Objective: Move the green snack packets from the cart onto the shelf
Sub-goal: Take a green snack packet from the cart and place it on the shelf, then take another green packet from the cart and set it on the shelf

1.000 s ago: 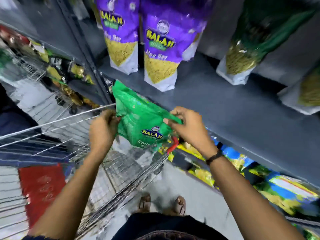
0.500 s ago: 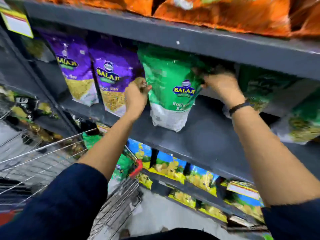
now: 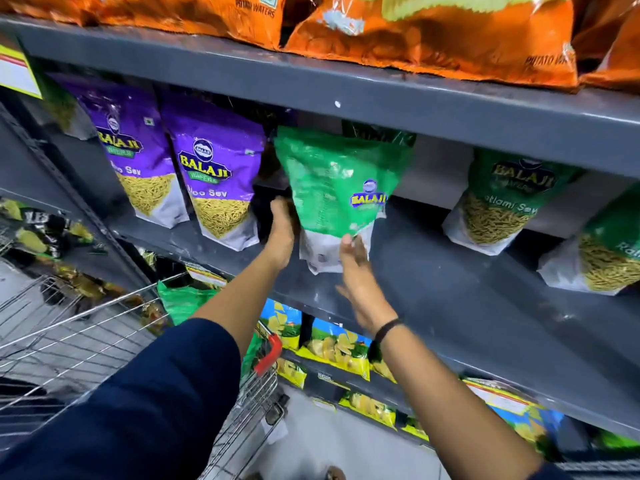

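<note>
On the grey shelf (image 3: 450,289), your green packet (image 3: 332,188) stands upright between the purple packets (image 3: 214,188) and the other green ones (image 3: 502,199). Your left hand (image 3: 282,230) rests against its left edge, fingers curled behind it, so can't tell the grip. Your right hand (image 3: 360,271) is spread flat, fingertips touching the pale bottom. Another green packet (image 3: 180,303) sits in the cart (image 3: 69,327) below.

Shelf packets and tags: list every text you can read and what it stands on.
"BALAJI WAFERS", "Aloo Sev" partly hidden: purple packets.
"BALAJI": green packet being placed.
"BALAJI WAFERS", "Ratlami Sev": green packet at right.
"POTATO WAFERS": orange bags.
Yellow price tag: blurred, unreadable.
</note>
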Demonstrator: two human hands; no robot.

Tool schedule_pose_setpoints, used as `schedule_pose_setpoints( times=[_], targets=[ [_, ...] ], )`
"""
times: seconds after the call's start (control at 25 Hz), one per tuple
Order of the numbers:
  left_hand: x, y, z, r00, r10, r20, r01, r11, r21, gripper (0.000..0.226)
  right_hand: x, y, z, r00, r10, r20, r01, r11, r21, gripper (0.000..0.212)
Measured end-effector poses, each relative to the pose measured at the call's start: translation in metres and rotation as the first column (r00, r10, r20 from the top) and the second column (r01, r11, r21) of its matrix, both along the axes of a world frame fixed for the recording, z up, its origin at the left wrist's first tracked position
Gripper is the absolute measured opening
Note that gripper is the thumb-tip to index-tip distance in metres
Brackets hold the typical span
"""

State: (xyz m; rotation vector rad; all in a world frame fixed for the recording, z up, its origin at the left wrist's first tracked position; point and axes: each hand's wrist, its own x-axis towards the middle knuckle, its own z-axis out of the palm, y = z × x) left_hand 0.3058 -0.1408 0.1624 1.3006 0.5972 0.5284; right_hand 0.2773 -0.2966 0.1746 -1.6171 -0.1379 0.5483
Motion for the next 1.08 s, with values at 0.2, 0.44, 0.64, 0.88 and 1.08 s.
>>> schedule_pose_setpoints(
  times=[0.2, 0.44, 0.64, 0.88, 1.08],
  targets=[
    [-0.002, -0.004, -0.012, 0.99, 0.015, -0.138, -0.017, 1.0, -0.015, 0.052, 0.044, -0.013, -0.01, 0.962, -0.27, -0.046, 0.272, 0.96, 0.058, 0.056],
    [-0.004, -0.055, -0.022, 0.995, 0.062, -0.076, -0.06, 0.997, 0.039, 0.035, 0.055, -0.002, -0.025, 0.986, -0.161, -0.033, 0.164, 0.979, 0.124, 0.034],
    [-0.012, -0.056, -0.028, 0.995, 0.065, -0.071, -0.055, 0.99, 0.128, 0.039, 0.075, 0.005, -0.052, 0.966, -0.256, -0.025, 0.257, 0.952, 0.165, 0.057],
    [-0.119, 0.027, -0.089, 0.911, 0.405, -0.083, -0.331, 0.835, 0.44, 0.041, -0.027, 0.042, -0.1, 0.855, -0.363, 0.371, 0.385, 0.923, 0.015, 0.028],
    [-0.209, 0.121, -0.166, 0.634, 0.336, -0.697, -0.087, 0.926, 0.368, 0.033, -0.092, 0.132, -0.147, 0.95, 0.198, -0.242, -0.26, 0.93, -0.259, 0.021]
  ],
)
